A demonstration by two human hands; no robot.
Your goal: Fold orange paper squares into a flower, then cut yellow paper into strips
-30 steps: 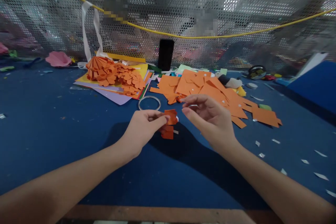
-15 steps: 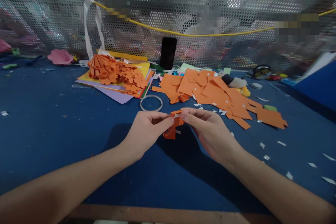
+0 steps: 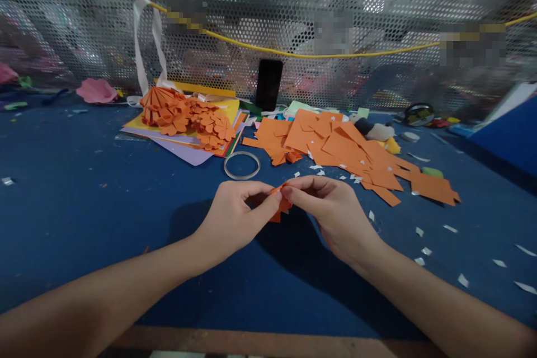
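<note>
Between my two hands is a small orange paper piece [image 3: 276,217], mostly covered by my fingers. My left hand [image 3: 237,210] pinches its upper edge with thumb and index finger. From the other side, my right hand [image 3: 331,204] pinches the same edge, its fingertips touching those of the left. Just beyond my left hand, a thin roll of tape [image 3: 226,166] lies flat on the blue table [image 3: 104,207]. Cut orange paper pieces [image 3: 339,145] are heaped past my right hand.
Folded orange paper flowers [image 3: 168,112] rest on coloured sheets [image 3: 188,158] at the back left. A dark phone [image 3: 268,85] leans against the perforated metal panel [image 3: 235,17]. White scraps [image 3: 419,232] are scattered on the right. A yellow cord [image 3: 302,56] crosses the panel.
My fingertips have drawn together over the paper's upper edge, and the white strip there is now covered. Less of the orange piece shows. A white scrap now lies just beyond my hands.
</note>
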